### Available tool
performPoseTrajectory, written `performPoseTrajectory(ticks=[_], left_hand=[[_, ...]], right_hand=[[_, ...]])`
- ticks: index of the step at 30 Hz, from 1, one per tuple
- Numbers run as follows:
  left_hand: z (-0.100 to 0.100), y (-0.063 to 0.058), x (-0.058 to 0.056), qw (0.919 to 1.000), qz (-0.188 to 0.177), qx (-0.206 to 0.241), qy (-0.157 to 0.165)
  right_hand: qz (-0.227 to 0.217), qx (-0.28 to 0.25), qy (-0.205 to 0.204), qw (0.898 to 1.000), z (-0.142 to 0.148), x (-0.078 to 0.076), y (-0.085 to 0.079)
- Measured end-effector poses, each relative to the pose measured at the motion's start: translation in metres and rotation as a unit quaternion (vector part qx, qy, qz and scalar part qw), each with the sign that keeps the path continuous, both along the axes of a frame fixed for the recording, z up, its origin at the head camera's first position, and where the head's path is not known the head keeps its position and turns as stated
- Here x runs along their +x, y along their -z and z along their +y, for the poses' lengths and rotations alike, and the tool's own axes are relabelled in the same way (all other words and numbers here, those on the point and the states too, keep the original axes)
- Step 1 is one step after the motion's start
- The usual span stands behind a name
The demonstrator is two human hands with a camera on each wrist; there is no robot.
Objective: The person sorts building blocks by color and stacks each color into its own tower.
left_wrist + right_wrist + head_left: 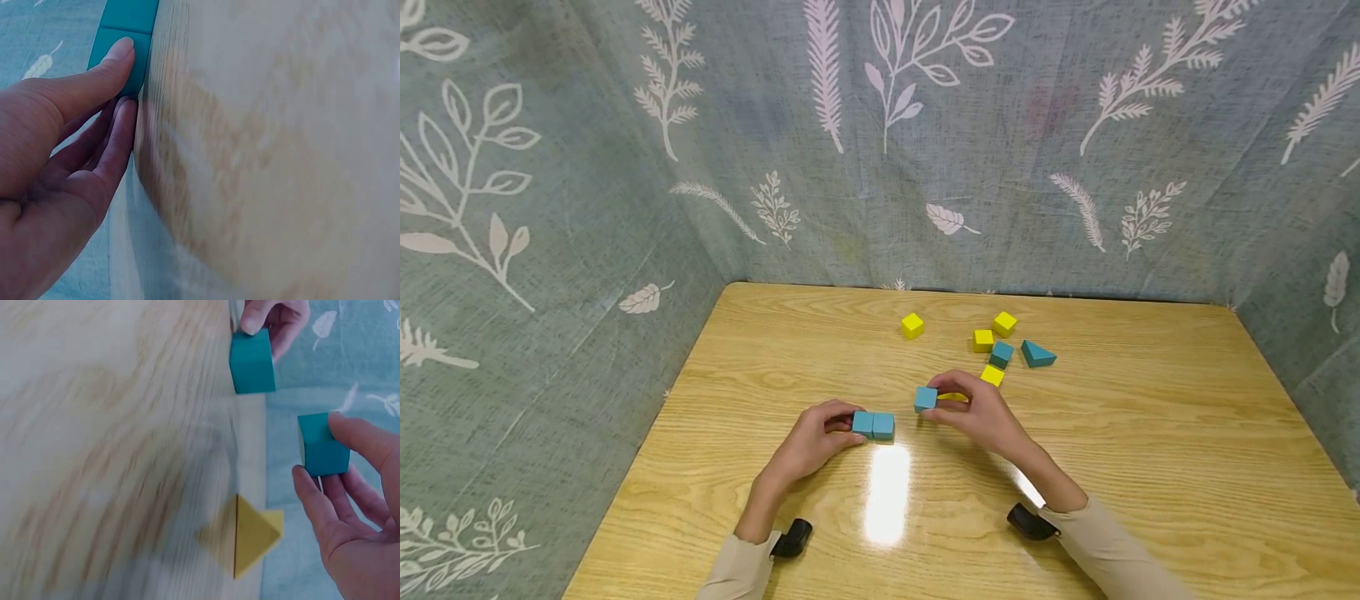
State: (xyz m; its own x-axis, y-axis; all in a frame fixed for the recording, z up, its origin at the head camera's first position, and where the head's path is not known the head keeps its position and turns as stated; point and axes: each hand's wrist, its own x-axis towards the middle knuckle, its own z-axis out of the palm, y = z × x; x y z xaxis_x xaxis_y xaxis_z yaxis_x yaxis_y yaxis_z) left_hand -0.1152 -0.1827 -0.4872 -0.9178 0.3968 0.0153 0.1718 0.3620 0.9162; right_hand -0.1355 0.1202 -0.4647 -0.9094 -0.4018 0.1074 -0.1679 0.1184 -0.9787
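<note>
**Two Hands, Three Blue Cubes Above a Wood-Grain Tabletop**

A person's right hand [981,412] pinches a blue cube [926,397] between thumb and fingers, holding it just clear of the wood-grain table [1150,417]. Nearby, to its left, the left hand [811,437] grips the outer block [862,423] of a blue pair, thumb on the near side and fingers on the far side; its neighbor, the inner block [883,426], sits flush against it on the tabletop. A yellow piece with a triangular face [253,537] rests on the table near the right hand, which partly hides it in the head view. Farther back lie a loose blue cube [1002,354] among three yellow cubes [983,340], a blue triangular block [1038,354] to their right, and a lone yellow cube [912,326] well to their left. Leaf-patterned cloth [865,225] hangs behind; black devices [793,538] sit at both wrists, by beige sleeves [1120,550].
</note>
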Motion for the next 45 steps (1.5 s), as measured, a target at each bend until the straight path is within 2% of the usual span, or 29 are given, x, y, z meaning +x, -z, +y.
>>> performPoseTrajectory(ticks=[18,22,25,29,33,39,45], left_hand=[[-0.001,0.003,-0.002,1.0,-0.001,-0.001,0.001],[-0.001,0.001,-0.002,1.0,-0.004,0.0,-0.001],[0.0,0.0,-0.002,1.0,-0.001,0.001,0.001],[0.0,-0.001,-0.002,1.0,0.001,-0.001,0.004],[0.0,0.0,-0.002,1.0,0.001,-0.001,0.005],[0.0,0.002,-0.002,0.9998,-0.004,0.015,0.013],[-0.001,0.004,-0.003,0.9996,0.0,0.022,0.02]], right_hand=[[-0.03,-0.039,-0.055,0.997,-0.053,0.001,0.004],[-0.002,-0.01,-0.047,0.999,-0.06,0.003,0.007],[0.013,0.014,-0.041,0.999,-0.064,0.008,-0.004],[0.009,0.023,-0.042,0.999,-0.067,0.009,-0.005],[0.025,0.022,-0.048,0.998,-0.07,0.003,0.011],[0.053,0.024,-0.056,0.997,-0.075,0.001,0.012],[0.062,0.037,-0.057,0.996,-0.078,0.002,0.011]])
